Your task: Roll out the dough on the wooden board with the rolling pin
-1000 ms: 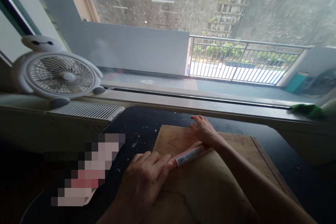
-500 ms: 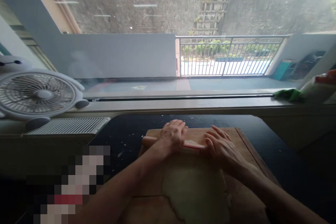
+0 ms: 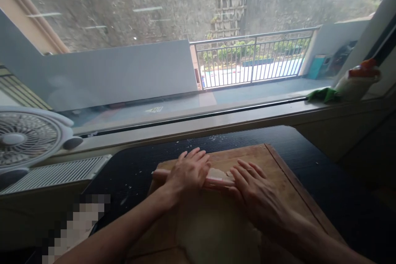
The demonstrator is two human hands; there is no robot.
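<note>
A rolling pin lies crosswise on a sheet of pale dough, with a strip of dough showing just beyond it. Over the pin's left part rests my left hand, its fingers stretched forward and apart. My right hand lies across the pin's right part, fingers extended, thumb side toward the pin. Neither hand wraps round it. Under the dough is a wooden board. The pin's left end sticks out past my left hand; its right end is hidden.
The board lies on a dark table with white specks. At the left stands a white fan above a slatted white surface. A green cloth and a bottle with an orange top are on the windowsill.
The view has tilted and shifted to the right. My left hand's fingers, bunched closer before, are now spread over the pin. More of the pin shows between my hands.
</note>
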